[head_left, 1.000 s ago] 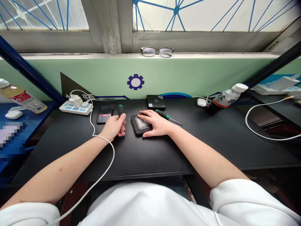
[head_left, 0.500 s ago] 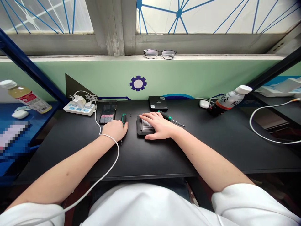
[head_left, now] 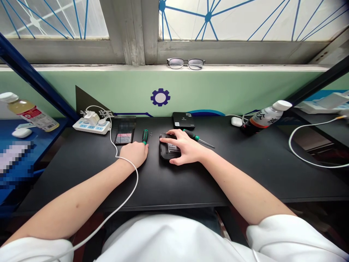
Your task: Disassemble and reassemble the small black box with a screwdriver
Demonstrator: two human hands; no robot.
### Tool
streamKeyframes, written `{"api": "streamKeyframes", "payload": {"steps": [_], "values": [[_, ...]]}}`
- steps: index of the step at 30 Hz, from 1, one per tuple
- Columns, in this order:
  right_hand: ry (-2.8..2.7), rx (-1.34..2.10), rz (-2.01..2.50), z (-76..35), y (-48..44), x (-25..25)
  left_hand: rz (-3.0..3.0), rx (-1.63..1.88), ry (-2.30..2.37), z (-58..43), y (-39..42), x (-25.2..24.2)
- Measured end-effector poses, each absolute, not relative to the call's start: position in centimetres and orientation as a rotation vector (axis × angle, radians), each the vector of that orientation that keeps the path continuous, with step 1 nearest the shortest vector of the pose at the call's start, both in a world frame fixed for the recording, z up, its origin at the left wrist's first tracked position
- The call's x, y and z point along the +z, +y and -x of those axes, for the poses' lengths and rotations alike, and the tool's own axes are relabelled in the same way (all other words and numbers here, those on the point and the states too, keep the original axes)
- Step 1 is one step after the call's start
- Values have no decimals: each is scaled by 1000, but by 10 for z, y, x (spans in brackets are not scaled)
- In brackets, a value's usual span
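My left hand (head_left: 134,153) rests on the desk with its fingers closed around the lower end of a green-and-black screwdriver (head_left: 145,136). The screwdriver's handle points away from me, and the hand hides its shaft. A black hard drive case (head_left: 164,150) with a white printed label lies under my right hand (head_left: 185,147). That hand spans the case, fingers over its far side and thumb at its near edge, covering the right part. Just behind the right hand lies a second green-and-black screwdriver (head_left: 195,136), its shaft pointing right. Tiny screws (head_left: 151,134) lie beside the first handle.
A flat black box (head_left: 183,120) lies at the back. On the left are a phone (head_left: 124,135), a white power strip (head_left: 92,126) and a white cable (head_left: 136,182) crossing my left forearm. A dark drink bottle (head_left: 265,117) and white earbud case (head_left: 236,121) are back right.
The left screwdriver has shifted slightly away from me, and its shaft no longer shows below my hand. My right fingers have curled more around the case, which has moved slightly right.
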State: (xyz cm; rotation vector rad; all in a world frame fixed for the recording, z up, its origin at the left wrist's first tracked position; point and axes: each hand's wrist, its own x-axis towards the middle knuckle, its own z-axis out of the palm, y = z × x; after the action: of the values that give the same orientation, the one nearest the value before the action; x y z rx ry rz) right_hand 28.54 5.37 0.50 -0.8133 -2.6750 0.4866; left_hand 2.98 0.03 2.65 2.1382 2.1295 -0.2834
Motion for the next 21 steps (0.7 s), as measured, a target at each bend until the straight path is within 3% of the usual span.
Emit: {"api": "streamKeyframes", "payload": {"steps": [5, 8, 11, 13, 21], "values": [[-2685, 479, 751, -284, 50, 5, -2168, -181, 2197, -24, 4, 20], [-2655, 512, 710, -285, 48, 6, -2296, 198, 2089, -17, 2, 14], [-2588, 579, 640, -288, 47, 4, -2536, 771, 1337, -11, -1, 4], [-2533, 627, 576, -288, 47, 0, -2473, 976, 1052, -9, -3, -3], [-2352, 661, 363, -278, 44, -9, -2241, 928, 930, -9, -2, -21]]}}
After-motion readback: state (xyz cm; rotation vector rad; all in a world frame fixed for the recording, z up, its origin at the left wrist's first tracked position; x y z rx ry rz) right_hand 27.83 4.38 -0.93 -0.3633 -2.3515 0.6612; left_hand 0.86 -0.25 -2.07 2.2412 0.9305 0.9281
